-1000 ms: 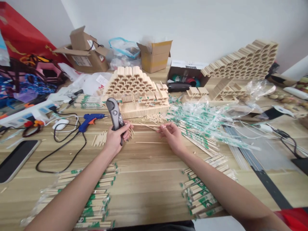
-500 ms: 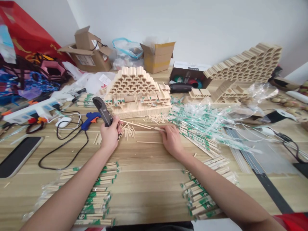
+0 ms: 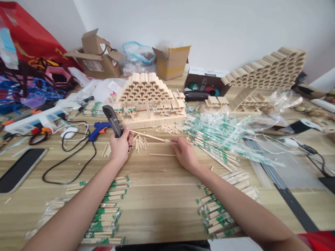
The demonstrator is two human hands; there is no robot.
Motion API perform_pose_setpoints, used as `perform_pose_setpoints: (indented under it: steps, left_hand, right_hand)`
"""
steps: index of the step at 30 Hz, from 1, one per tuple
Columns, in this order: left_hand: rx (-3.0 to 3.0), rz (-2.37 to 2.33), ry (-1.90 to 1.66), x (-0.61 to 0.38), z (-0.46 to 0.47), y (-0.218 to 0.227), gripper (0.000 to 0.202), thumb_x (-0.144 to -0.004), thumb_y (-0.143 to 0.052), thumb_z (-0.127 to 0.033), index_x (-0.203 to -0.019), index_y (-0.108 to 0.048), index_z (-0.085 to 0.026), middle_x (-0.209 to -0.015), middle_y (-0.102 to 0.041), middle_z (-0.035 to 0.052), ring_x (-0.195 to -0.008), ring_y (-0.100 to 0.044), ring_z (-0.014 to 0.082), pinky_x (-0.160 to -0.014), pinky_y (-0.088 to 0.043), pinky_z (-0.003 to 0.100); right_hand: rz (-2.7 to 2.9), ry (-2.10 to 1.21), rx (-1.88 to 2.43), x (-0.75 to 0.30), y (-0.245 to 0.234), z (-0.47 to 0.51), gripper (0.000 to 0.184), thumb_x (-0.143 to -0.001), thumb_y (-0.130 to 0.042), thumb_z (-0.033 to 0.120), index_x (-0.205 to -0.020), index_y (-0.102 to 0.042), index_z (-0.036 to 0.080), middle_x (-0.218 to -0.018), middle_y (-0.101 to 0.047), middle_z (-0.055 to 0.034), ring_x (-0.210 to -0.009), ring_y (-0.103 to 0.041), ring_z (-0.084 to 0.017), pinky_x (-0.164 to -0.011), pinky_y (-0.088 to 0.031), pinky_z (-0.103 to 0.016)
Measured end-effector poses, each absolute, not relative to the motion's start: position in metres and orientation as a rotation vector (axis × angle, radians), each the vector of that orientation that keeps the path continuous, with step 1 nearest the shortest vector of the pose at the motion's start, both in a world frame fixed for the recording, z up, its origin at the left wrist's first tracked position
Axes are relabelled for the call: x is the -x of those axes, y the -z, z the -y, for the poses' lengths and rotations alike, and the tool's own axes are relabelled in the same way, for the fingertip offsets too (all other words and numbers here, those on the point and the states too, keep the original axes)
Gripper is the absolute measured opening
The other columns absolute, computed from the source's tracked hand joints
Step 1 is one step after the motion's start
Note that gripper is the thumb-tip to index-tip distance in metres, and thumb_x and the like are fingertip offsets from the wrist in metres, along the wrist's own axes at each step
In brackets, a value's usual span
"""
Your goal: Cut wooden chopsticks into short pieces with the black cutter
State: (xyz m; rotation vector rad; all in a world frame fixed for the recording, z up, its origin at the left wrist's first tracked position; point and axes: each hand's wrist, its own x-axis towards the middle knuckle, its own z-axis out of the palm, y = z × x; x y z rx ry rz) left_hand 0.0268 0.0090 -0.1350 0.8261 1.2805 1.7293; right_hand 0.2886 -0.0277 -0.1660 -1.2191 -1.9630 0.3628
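My left hand is closed around a dark grey hand cutter, whose handle points up and away; its jaws are hidden behind my fingers. A thin wooden chopstick runs from beside my left fingers to my right hand, which pinches its other end. Just below it, another chopstick lies on the table by my right fingertips. Short cut sticks are heaped beside my left hand. Behind both hands stands a stepped model built of sticks.
Wrapped chopsticks lie in a left pile and a right pile under my forearms. A blue glue gun with its cable and a phone are at left. Torn wrappers spread at right, before another stick model.
My right hand has shifted slightly, its fingers moving a little left along the chopstick. My left hand and the cutter have barely moved.
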Motion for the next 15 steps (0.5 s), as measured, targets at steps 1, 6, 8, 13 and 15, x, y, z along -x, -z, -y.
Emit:
perform_pose_setpoints:
  steps: [1, 6, 8, 13, 15]
  left_hand:
    - [-0.825, -1.282, -1.731, -0.0266, -0.0091, 0.1350, 0.030, -0.074, -0.080, -0.039, -0.070, -0.059, -0.018, -0.064, -0.064, -0.0016, -0.040, -0.040, 0.0037, -0.038, -0.031, 0.020]
    - [-0.837, -1.290, -1.737, -0.0265, -0.0093, 0.1354, 0.032, -0.073, -0.081, -0.040, -0.071, -0.059, -0.018, -0.065, -0.065, -0.0013, -0.040, -0.041, 0.0040, -0.037, -0.031, 0.020]
    - [-0.835, -1.289, -1.745, -0.0266, -0.0096, 0.1353, 0.032, -0.071, -0.082, -0.041, -0.071, -0.059, -0.018, -0.065, -0.065, -0.0015, -0.040, -0.041, 0.0041, -0.037, -0.031, 0.020]
    - [-0.833, -1.287, -1.763, -0.0260, -0.0111, 0.1352, 0.034, -0.069, -0.083, -0.041, -0.073, -0.059, -0.018, -0.064, -0.064, -0.0017, -0.041, -0.040, 0.0047, -0.038, -0.031, 0.020]
    - [-0.852, -1.307, -1.755, -0.0260, -0.0111, 0.1358, 0.033, -0.071, -0.082, -0.041, -0.072, -0.058, -0.018, -0.065, -0.064, -0.0012, -0.041, -0.040, 0.0046, -0.038, -0.031, 0.020]
  right_hand:
    - [1.964, -0.371, 1.211, -0.2887, 0.1658, 0.0278, 0.014, -0.101, -0.053, 0.019, -0.109, -0.064, 0.020, -0.102, -0.074, -0.0102, -0.096, -0.068, -0.026, -0.087, -0.053, -0.040]
    - [1.957, -0.422, 1.178, -0.2884, 0.1644, 0.0282, 0.015, -0.100, -0.054, 0.017, -0.109, -0.065, 0.020, -0.103, -0.074, -0.0099, -0.095, -0.069, -0.025, -0.085, -0.055, -0.037]
    - [1.961, -0.440, 1.165, -0.2881, 0.1638, 0.0282, 0.015, -0.099, -0.055, 0.015, -0.109, -0.066, 0.020, -0.103, -0.074, -0.0094, -0.095, -0.070, -0.024, -0.084, -0.055, -0.037]
    - [1.963, -0.460, 1.147, -0.2872, 0.1624, 0.0285, 0.018, -0.098, -0.057, 0.013, -0.109, -0.068, 0.021, -0.103, -0.076, -0.0085, -0.095, -0.071, -0.024, -0.085, -0.055, -0.037]
    - [1.957, -0.465, 1.148, -0.2868, 0.1620, 0.0294, 0.018, -0.098, -0.057, 0.013, -0.110, -0.069, 0.021, -0.103, -0.076, -0.0084, -0.095, -0.071, -0.024, -0.085, -0.055, -0.036]
